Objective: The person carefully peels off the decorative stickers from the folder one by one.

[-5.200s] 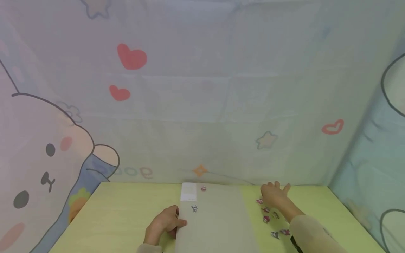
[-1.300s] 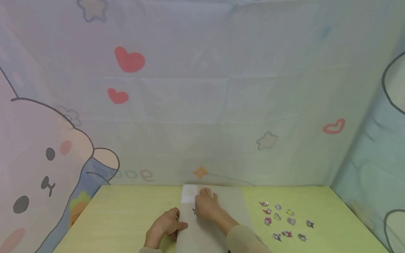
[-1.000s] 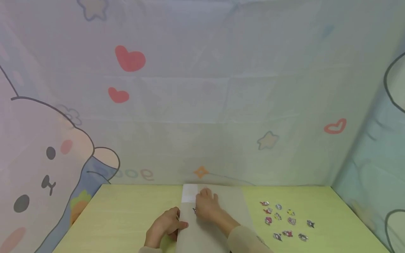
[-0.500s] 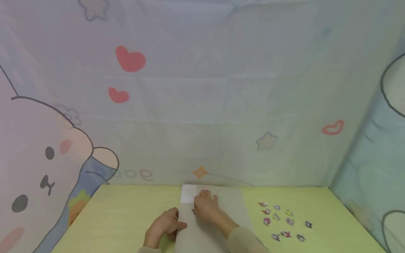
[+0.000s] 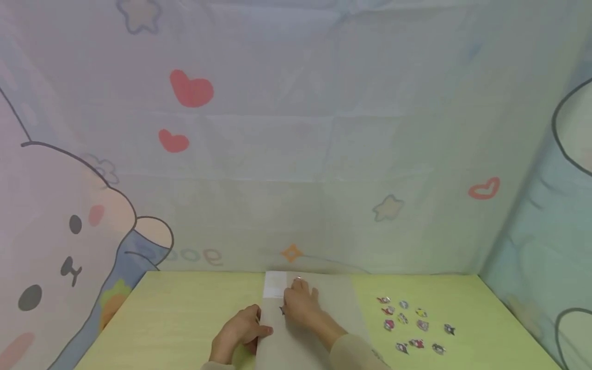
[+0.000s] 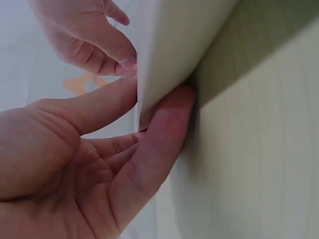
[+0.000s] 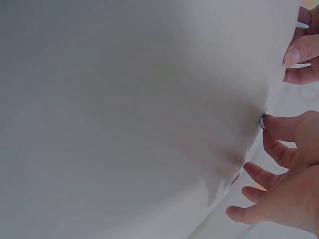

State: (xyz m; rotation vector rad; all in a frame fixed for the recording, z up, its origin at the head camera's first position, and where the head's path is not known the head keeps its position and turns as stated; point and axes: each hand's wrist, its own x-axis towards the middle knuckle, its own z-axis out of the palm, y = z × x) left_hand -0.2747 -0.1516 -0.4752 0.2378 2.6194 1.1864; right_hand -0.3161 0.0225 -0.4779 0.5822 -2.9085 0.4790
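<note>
A large pale sheet (image 5: pixel 270 349) with a white rectangle (image 5: pixel 276 284) at its top left lies on the table. My left hand (image 5: pixel 242 327) grips its left edge, thumb on top and fingers underneath. In the left wrist view the edge of the sheet (image 6: pixel 164 45) is raised from the tabletop. My right hand (image 5: pixel 302 304) is on the sheet's upper left part. Its thumb and index finger pinch a small shiny sticker (image 7: pixel 262 121) against the surface. A dark sticker (image 5: pixel 282 310) shows beside these fingers, and a reddish one (image 5: pixel 298 278) peeks out beyond them.
Several small cartoon stickers (image 5: pixel 402 318) lie scattered on the yellow table (image 5: pixel 185 308) to the right of the sheet. A printed cloth (image 5: pixel 296 154) hangs behind the table's far edge, with another side of cloth (image 5: pixel 546 246) at the right.
My right hand has come left from among the loose stickers onto the sheet. Over the last second it stays nearly in place. My left hand has kept its grip on the edge.
</note>
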